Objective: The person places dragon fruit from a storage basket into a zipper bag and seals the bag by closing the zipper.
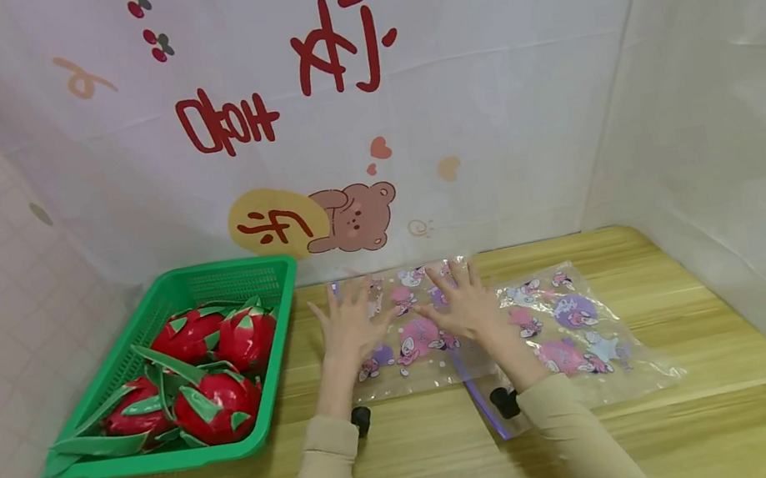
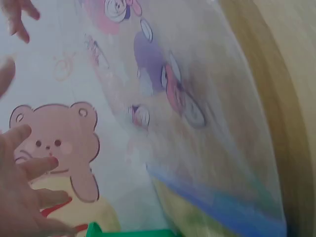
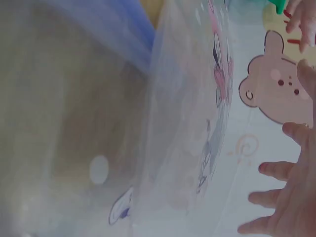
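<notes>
Two clear plastic zip bags with pink and purple cartoon prints lie flat on the table. My left hand point(image 1: 351, 330) is over the left end of one bag point(image 1: 419, 364), with fingers spread. Over that bag's right end, my right hand point(image 1: 469, 309) also has its fingers spread; neither hand grips anything. Whether they touch the plastic I cannot tell. Under and beyond the right forearm lies the second bag point(image 1: 571, 360), its purple zip edge point(image 1: 482, 404) facing left. In the left wrist view, the spread left-hand fingers point(image 2: 42, 170) show in front of the backdrop.
At the left stands a green plastic basket point(image 1: 270, 406) holding several red dragon fruits point(image 1: 224, 405) with green leaves. A white cloth backdrop point(image 1: 479, 87) with a printed bear rises behind the wooden table point(image 1: 429, 468). Pale walls close both sides.
</notes>
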A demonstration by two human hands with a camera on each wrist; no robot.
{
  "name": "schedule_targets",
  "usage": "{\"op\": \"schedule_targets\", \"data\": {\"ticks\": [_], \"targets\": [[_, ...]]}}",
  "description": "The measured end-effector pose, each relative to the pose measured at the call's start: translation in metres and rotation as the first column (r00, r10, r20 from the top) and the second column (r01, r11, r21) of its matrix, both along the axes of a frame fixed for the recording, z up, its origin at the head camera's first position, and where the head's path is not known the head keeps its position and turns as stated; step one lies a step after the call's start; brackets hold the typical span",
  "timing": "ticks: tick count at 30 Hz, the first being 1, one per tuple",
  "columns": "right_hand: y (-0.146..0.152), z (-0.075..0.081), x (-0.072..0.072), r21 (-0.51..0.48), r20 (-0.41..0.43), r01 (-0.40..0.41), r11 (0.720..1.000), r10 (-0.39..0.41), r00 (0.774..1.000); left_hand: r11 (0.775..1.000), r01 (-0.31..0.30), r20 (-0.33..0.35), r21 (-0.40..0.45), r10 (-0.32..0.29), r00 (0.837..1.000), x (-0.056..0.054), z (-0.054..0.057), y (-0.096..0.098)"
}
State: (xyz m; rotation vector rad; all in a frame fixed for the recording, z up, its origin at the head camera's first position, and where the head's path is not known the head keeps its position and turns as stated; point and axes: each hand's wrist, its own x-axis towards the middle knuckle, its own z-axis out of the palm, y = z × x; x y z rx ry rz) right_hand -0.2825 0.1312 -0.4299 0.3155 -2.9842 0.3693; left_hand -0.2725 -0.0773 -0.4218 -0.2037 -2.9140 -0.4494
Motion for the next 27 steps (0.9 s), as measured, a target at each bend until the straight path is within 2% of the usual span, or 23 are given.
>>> {"op": "schedule_targets", "data": {"ticks": [2,4,8,11,14,18,21,27], "targets": [[-0.004,0.0,0.001,-0.005,-0.031,-0.023,1.0,0.023,0.999,1.0,-0.011,-0.078,0.014,0.012,0.997,0.003,0.001,-0.006],[-0.01,0.0,0.002,-0.01,-0.055,-0.056,0.998,0.055,0.997,0.999,-0.025,-0.18,0.023,0.029,0.983,0.009,0.002,-0.012],[-0.023,0.0,0.005,-0.033,-0.124,-0.157,0.987,0.152,0.981,0.995,-0.095,-0.359,0.041,0.103,0.928,0.024,0.01,-0.026],[-0.035,-0.002,0.005,-0.015,-0.188,-0.241,0.97,0.234,0.954,0.981,-0.179,-0.405,0.078,0.195,0.893,0.038,0.017,-0.038],[-0.049,-0.003,0.005,0.014,-0.192,-0.298,0.954,0.295,0.936,0.957,-0.267,-0.39,0.114,0.29,0.874,0.051,0.02,-0.05],[-0.071,-0.008,0.005,0.021,-0.131,-0.365,0.931,0.365,0.922,0.929,-0.349,-0.299,0.122,0.37,0.88,0.062,0.022,-0.062],[-0.089,-0.013,0.008,0.053,-0.095,-0.406,0.912,0.409,0.907,0.919,-0.375,-0.25,0.12,0.394,0.885,0.065,0.021,-0.069],[-0.124,-0.021,0.019,0.197,-0.014,-0.416,0.888,0.427,0.904,0.917,-0.38,-0.25,0.121,0.399,0.882,0.067,0.02,-0.073]]}}
